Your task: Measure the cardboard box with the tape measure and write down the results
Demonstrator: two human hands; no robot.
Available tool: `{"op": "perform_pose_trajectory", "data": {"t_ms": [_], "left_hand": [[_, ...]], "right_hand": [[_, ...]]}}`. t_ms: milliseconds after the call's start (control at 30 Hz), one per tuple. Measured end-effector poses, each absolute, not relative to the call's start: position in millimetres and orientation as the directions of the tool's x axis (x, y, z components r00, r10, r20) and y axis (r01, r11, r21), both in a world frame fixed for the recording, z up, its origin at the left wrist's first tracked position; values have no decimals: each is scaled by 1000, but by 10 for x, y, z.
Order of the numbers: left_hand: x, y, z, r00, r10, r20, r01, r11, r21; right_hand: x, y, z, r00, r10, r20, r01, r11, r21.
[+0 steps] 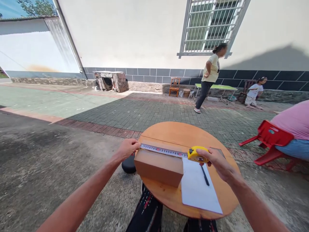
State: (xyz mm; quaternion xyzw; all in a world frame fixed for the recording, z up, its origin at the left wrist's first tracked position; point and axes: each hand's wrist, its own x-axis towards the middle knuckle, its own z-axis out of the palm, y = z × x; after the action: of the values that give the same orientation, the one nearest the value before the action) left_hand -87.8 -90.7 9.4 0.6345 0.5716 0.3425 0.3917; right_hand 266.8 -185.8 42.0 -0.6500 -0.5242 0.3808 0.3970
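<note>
A cardboard box (158,169) stands on the round wooden table (173,130). Along its far top edge runs the drawn-out blade of a tape measure (196,154), marked with black and red numbers. At the box's left end, my left hand (127,149) pinches the free end of the blade. My right hand (212,159) is closed around the yellow case, just beyond the box's right end. Below it lie a white sheet of paper (199,193) and, on the sheet, a black pen (204,176). A dark flat object is partly hidden behind my right hand.
A person (209,74) walks past beyond the table. To the right, someone in pink (293,124) sits on a red plastic chair (275,133). A child (254,92) is by the wall near a green folding table (222,87). A black round seat (129,165) shows left of the table.
</note>
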Motion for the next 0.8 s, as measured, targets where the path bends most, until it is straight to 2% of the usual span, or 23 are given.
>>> {"op": "perform_pose_trajectory", "data": {"t_ms": [300, 800], "left_hand": [[-818, -833, 47, 119, 991, -56, 549, -18, 836], [-840, -776, -57, 169, 985, -36, 552, -64, 831]], "right_hand": [[2826, -1868, 278, 104, 982, -160, 354, -187, -916], [2841, -1849, 247, 79, 983, -164, 354, -181, -918]]}}
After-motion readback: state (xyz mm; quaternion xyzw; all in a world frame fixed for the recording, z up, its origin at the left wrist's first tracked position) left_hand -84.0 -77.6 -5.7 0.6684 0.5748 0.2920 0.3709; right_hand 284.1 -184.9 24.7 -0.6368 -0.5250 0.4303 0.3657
